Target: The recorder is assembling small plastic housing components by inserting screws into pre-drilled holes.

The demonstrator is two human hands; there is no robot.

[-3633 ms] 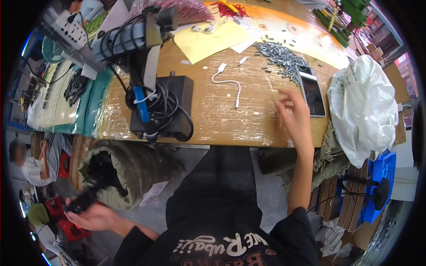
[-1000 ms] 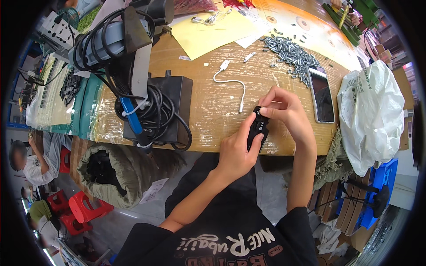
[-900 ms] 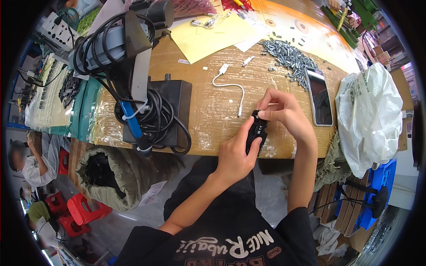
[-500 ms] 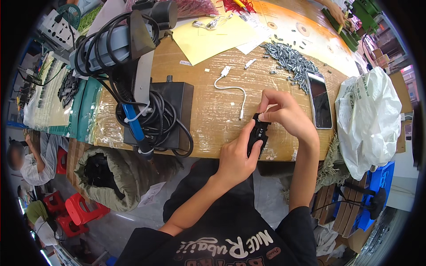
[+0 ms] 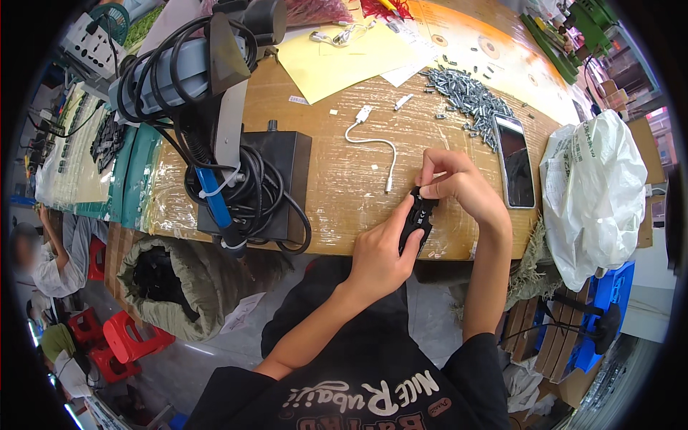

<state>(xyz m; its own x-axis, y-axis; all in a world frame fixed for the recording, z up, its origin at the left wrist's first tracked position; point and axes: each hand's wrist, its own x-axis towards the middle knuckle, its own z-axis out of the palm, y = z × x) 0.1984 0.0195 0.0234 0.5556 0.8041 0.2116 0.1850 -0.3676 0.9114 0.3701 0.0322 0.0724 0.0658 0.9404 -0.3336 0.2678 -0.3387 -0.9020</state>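
Note:
My left hand [image 5: 383, 252] is wrapped round a small, long black plastic part [image 5: 418, 223] with pale markings, held over the table's front edge. Its thumb lies along the near side of the part. At the far end of this part my right hand [image 5: 466, 190] is closed in a pinch, thumb and forefinger touching it. Whatever sits between those fingertips is too small and covered to make out. Just beyond both hands lies a short white USB cable [image 5: 393, 147], its thin plug pointing toward them. A small white stick-shaped piece [image 5: 403, 102] rests farther back.
Right of my hands lies a smartphone [image 5: 514, 165], beside a heap of small metal cylinders [image 5: 464, 93]. A white plastic bag [image 5: 595, 193] bulges at the right edge. On the left, a black box [image 5: 290, 165] carries coiled cable and a blue-handled tool [image 5: 213, 201]. Yellow paper [image 5: 319, 72] lies behind.
My hands keep nearly the same grip on the black part. At the upper right, another person's hand has left the green machine. The whole view has shifted slightly.

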